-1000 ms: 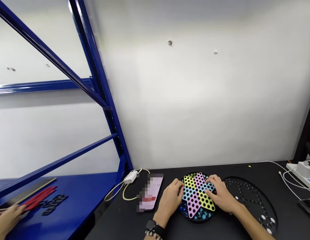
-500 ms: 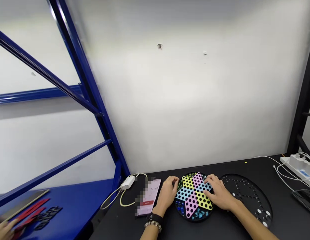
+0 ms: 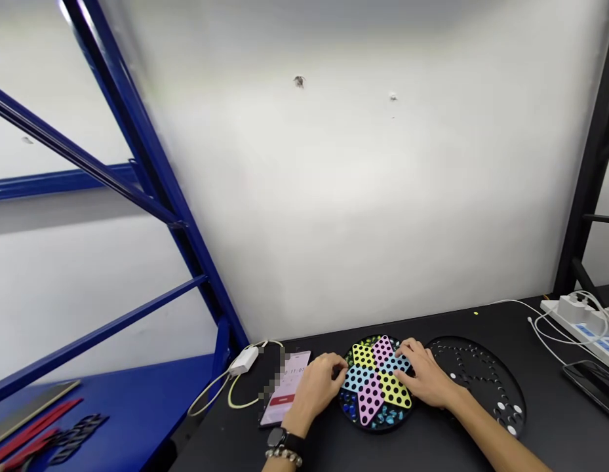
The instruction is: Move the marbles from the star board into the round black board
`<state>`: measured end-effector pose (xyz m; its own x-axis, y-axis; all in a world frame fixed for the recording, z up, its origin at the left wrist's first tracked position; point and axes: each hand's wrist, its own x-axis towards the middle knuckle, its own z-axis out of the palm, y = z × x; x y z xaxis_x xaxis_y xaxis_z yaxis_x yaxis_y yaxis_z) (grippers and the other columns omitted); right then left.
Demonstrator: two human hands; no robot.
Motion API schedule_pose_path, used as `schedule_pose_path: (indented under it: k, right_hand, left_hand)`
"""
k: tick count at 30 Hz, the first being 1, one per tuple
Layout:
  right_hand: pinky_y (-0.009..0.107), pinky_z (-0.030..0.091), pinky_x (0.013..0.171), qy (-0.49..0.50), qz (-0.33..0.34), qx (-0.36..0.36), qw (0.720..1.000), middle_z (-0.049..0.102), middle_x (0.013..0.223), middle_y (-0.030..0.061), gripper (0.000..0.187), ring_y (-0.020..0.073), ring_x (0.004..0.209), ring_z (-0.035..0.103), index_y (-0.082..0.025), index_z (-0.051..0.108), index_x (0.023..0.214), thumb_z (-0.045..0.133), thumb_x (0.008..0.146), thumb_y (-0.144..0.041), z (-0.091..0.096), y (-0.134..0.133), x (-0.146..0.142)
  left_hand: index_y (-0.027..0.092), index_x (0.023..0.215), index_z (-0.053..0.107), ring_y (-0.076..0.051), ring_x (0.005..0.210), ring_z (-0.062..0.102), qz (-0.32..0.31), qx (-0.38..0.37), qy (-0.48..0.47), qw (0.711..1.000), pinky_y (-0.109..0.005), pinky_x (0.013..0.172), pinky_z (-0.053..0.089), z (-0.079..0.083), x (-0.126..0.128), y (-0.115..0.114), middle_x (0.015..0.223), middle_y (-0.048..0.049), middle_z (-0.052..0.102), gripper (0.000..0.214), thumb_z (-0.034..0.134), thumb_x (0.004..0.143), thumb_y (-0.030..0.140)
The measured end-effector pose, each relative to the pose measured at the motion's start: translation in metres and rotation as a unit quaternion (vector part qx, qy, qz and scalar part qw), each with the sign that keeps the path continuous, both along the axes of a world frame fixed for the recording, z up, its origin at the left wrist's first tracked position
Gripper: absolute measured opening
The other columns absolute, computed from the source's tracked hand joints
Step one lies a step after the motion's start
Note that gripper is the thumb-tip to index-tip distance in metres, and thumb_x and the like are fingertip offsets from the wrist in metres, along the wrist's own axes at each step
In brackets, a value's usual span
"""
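Observation:
A round Chinese checkers board (image 3: pixel 377 382) lies on the black table, its star of yellow, pink and blue points dotted with dark holes. Coloured marbles (image 3: pixel 390 415) fill the pockets around the star. At the board's left edge, my left hand (image 3: pixel 318 388) has its thumb and forefinger curled together; anything between them is too small to make out. My right hand (image 3: pixel 429 376) rests on the board's right side, thumb and fingers spread over the star and rim. Beyond it lies a round black tray (image 3: pixel 486 367) with holes and several white pieces.
A phone (image 3: pixel 287 387) lies left of my left hand, near a white adapter (image 3: pixel 244 360) with a cable. At right are a power strip (image 3: pixel 587 334) and a dark phone (image 3: pixel 594 381). Blue shelving (image 3: pixel 161 177) and a blue table (image 3: pixel 151 400) with red-handled tools stand left.
My left hand has turned, its thumb and forefinger now drawn together beside the board. The right hand keeps its place on the board. The view has shifted, and another person's hand at lower left is gone.

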<state>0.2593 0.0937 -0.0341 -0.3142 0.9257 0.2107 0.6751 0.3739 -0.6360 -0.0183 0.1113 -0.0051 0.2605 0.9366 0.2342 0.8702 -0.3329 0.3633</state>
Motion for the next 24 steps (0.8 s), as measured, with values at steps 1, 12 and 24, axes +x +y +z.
schedule_pose_path:
  k: [1,12,24]
  right_hand:
    - [0.041,0.039,0.097,0.0,0.001,0.001,1.0,0.053,0.12,0.0054,0.021,0.0225,0.109,0.051,-0.027,0.054,0.106,0.048,0.089,-0.037,0.0,0.0,0.0]
    - [0.04,0.038,0.101,-0.008,-0.027,-0.011,1.0,0.056,0.119,0.0048,0.026,0.0225,0.112,0.053,-0.028,0.056,0.108,0.047,0.091,-0.045,0.027,-0.021,0.025]
    - [0.031,0.053,0.074,-0.194,-0.047,0.244,0.949,0.066,0.09,0.0043,0.023,0.0186,0.077,0.063,-0.025,0.061,0.085,0.042,0.096,-0.033,-0.006,-0.094,0.098]
  left_hand:
    - [0.024,0.083,0.073,-0.022,0.084,0.064,-0.001,-0.001,0.006,1.0,-0.032,0.076,0.045,0.0,-0.001,-0.001,0.089,-0.0025,0.074,0.022,0.052,0.079,0.021]
    - [0.026,0.096,0.073,-0.021,0.096,0.064,-0.029,0.026,-0.028,0.999,-0.036,0.091,0.049,-0.012,-0.014,-0.007,0.102,-0.0041,0.07,0.026,0.048,0.09,0.027]
    - [0.026,0.111,0.063,-0.019,0.084,0.063,-0.014,-0.008,-0.101,0.995,-0.035,0.083,0.053,-0.024,-0.001,-0.016,0.111,-0.0052,0.06,0.031,0.041,0.094,0.039]
